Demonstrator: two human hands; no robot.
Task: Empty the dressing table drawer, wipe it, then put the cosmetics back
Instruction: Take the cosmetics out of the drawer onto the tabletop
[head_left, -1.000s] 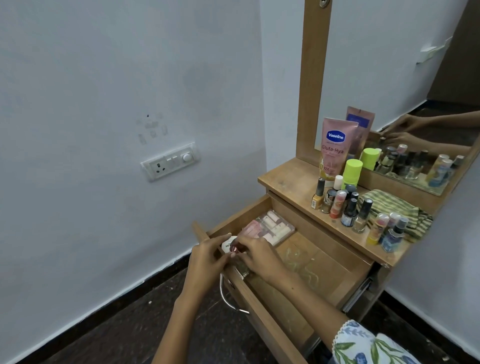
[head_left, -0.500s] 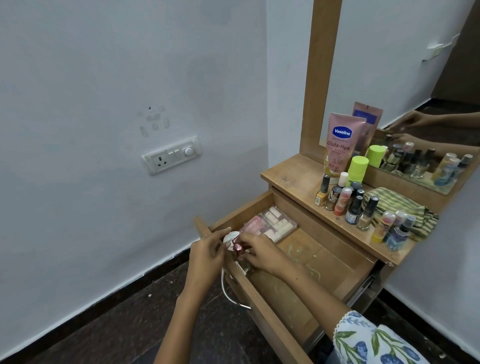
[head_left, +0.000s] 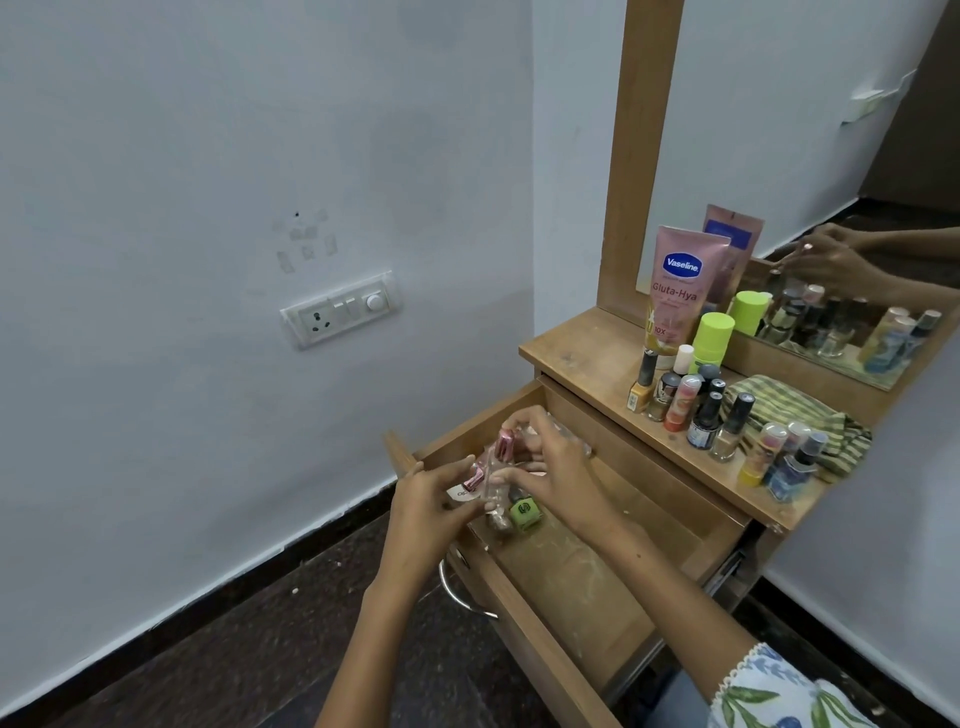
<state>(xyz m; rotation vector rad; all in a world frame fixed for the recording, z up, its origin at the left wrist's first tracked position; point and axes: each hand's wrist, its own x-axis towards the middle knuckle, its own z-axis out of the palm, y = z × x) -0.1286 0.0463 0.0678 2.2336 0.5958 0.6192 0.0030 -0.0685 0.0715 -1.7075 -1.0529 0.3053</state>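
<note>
The wooden drawer (head_left: 524, 639) stands pulled out, and its bare floor (head_left: 576, 571) shows smears. Both hands meet over its left end. My left hand (head_left: 428, 512) pinches a small pink-capped tube (head_left: 474, 478). My right hand (head_left: 558, 470) grips a clear pink-capped bottle (head_left: 501, 452). Under them lie a green-labelled bottle (head_left: 523, 512), a brownish bottle (head_left: 498, 522) and a white jar (head_left: 460, 492). The clear case at the drawer's back is hidden behind my right hand.
On the dressing table top (head_left: 571, 348) stand a Vaseline tube (head_left: 675, 291), a green-capped container (head_left: 714, 340), several nail polish bottles (head_left: 706, 415) and a striped cloth (head_left: 795, 415). A mirror (head_left: 831, 156) rises behind. A wall socket (head_left: 340, 309) is at the left.
Both hands have risen slightly with small bottles pinched between them; the green-labelled bottle now shows beneath. My right hand now covers the clear case. The view has shifted left.
</note>
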